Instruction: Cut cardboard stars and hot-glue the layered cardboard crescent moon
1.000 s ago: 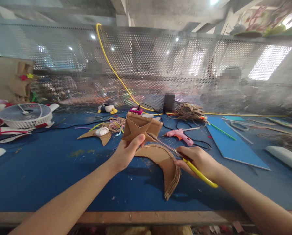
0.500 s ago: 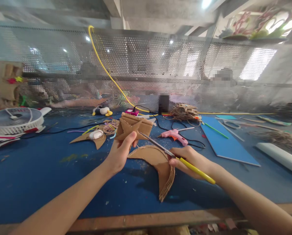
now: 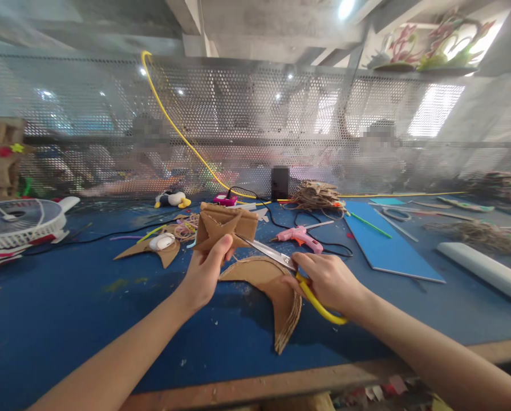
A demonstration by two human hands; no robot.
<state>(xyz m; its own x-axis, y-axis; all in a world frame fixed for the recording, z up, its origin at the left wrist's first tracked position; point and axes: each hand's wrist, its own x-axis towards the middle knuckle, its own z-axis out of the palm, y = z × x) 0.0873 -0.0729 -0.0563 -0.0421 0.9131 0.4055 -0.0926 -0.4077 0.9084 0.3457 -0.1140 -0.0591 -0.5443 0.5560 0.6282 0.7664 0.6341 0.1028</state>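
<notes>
My left hand (image 3: 208,271) grips a brown cardboard piece (image 3: 215,225) with a star shape on its face, thumb in front. Yellow-handled scissors (image 3: 321,305) are in my right hand (image 3: 326,279). Their blades point up and left, and the tips meet the cardboard's lower right part near my left thumb. Whether the tips cut into it or only touch it, I cannot tell. Below both hands, a thick layered cardboard crescent (image 3: 276,291) lies on the blue tabletop (image 3: 165,342).
A pink glue gun (image 3: 300,237) lies beyond my right hand. To its right is a blue board (image 3: 388,248) with a green stick (image 3: 370,224). A white fan-like round object (image 3: 20,225) stands far left. A perforated screen (image 3: 238,120) borders the back.
The scissors have turned in my right hand, so the yellow handle loop and broad blade face now show. The whole view has shifted slightly; my left hand keeps its hold.
</notes>
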